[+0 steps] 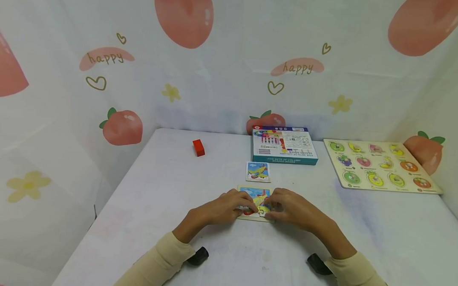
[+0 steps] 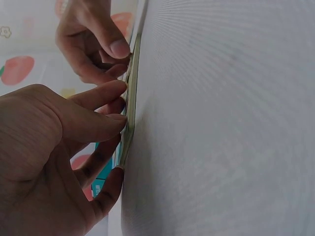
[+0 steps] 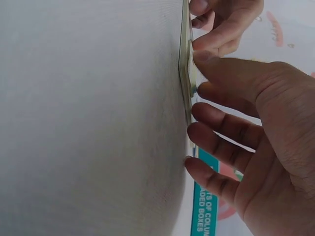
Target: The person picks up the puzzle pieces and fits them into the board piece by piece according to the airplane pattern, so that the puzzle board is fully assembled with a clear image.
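A small jigsaw puzzle (image 1: pixel 254 192) with a yellow-and-red plane picture lies in its pale tray on the table. My left hand (image 1: pixel 231 206) rests on the puzzle's left side, its fingertips touching the pieces. At the lower right, my right hand (image 1: pixel 289 208) pinches a puzzle piece (image 1: pixel 262 212) between thumb and index finger. In the right wrist view this piece (image 3: pixel 192 78) sits slightly raised and askew at the tray's edge. The right hand's other fingers are spread loosely. Fingers hide part of the picture.
Just behind the puzzle lies a square plane picture card (image 1: pixel 258 172). Farther back is a flat box (image 1: pixel 284 146) with a teal side. A fruit puzzle board (image 1: pixel 381 166) lies at the back right, and a red block (image 1: pixel 199 147) at the back left.
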{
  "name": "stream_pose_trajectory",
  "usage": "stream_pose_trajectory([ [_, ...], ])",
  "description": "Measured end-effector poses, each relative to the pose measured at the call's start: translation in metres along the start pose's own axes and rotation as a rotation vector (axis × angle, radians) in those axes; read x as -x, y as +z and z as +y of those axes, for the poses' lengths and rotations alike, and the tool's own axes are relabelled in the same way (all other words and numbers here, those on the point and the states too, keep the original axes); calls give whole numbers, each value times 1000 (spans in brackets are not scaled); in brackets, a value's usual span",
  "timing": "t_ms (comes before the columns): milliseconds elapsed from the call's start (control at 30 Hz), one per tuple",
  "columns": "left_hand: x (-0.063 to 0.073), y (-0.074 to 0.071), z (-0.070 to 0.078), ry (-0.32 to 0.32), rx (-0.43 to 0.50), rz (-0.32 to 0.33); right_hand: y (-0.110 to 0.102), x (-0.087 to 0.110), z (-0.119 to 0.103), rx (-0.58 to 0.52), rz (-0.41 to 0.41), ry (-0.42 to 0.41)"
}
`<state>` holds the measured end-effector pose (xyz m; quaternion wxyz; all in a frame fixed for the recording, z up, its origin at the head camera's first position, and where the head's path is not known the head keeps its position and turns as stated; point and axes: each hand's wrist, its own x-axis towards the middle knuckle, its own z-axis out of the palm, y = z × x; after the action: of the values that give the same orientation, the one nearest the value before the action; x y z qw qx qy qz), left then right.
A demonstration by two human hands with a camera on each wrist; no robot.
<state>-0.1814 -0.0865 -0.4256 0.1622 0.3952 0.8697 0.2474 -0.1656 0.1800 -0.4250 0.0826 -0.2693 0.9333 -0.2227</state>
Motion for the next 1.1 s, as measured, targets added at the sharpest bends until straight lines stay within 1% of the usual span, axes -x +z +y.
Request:
stream_pose_trajectory([
  [233,0,0,-1,4,-1,4,1,0,-3,30,14,6],
  [500,0,0,-1,6,13,-1,0,-1,-2,-12,4,15],
  [767,0,-1,0,16,19,0,0,0,-5,-5,15,17],
  [900,0,-1,0,30,0,8,0,-1,-5,-4,21,22],
  [967,0,-1,1,42,-25,9,0,-1,-4,-3,20,23],
  [1100,0,-1,1,54,-68,-11,0,0,-4,-3,9,26],
])
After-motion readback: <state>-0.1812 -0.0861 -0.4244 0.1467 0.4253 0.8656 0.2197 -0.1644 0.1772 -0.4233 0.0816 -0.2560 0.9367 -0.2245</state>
